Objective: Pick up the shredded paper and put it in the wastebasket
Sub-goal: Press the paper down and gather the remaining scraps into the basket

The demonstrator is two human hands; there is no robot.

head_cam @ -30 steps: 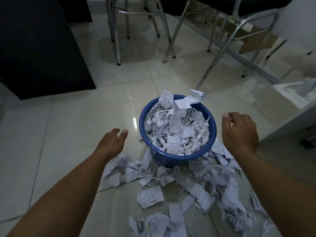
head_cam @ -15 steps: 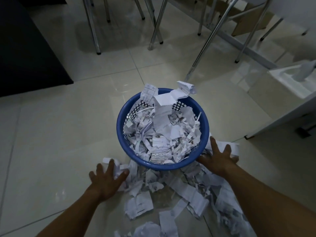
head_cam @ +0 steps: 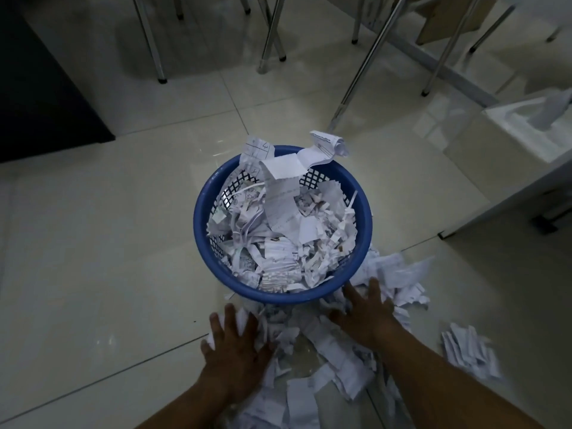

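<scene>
Your left hand (head_cam: 233, 345) lies flat with fingers spread on the near-left edge of the shredded paper (head_cam: 325, 351) strewn on the tiled floor (head_cam: 108, 243). Your right hand (head_cam: 368, 311), also spread flat, presses on scraps just beside the near rim of the blue wastebasket (head_cam: 278, 295). The basket is heaped with torn paper, and a long strip (head_cam: 322, 150) curls over its far rim. A separate clump of scraps (head_cam: 470, 351) sits to the right, apart from the main pile. Metal chair legs (head_cam: 272, 32) stand far behind.
</scene>
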